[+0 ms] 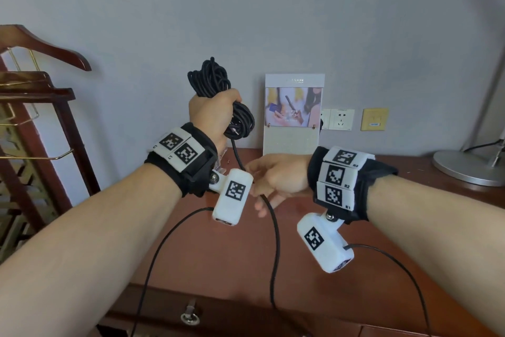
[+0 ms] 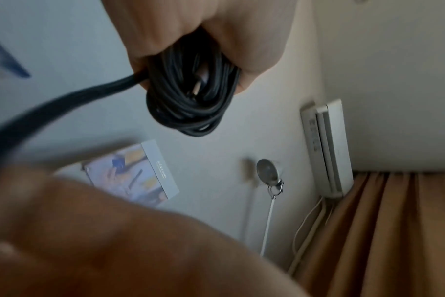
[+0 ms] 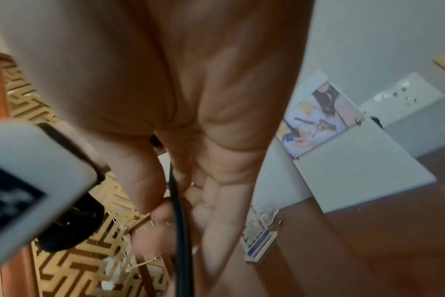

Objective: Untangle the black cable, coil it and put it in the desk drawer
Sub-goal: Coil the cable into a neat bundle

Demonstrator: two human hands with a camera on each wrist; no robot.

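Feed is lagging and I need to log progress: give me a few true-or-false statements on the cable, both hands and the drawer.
1. The left hand grips a coiled bundle of the black cable. True.
2. All the cable is coiled. False: a loose length hangs past the desk edge.
3. The right hand is at that loose length. True.
4. The bundle lies in the desk drawer. False: it is held up above the desk.

A reddish-brown wooden desk [image 1: 314, 227] stands against the grey wall. At 12 o'clock a white display stand [image 1: 293, 115] with a picture stands upright on it. At 2 o'clock sits a round silver lamp base [image 1: 464, 167]. A small clear card holder [image 3: 260, 239] rests near the stand.
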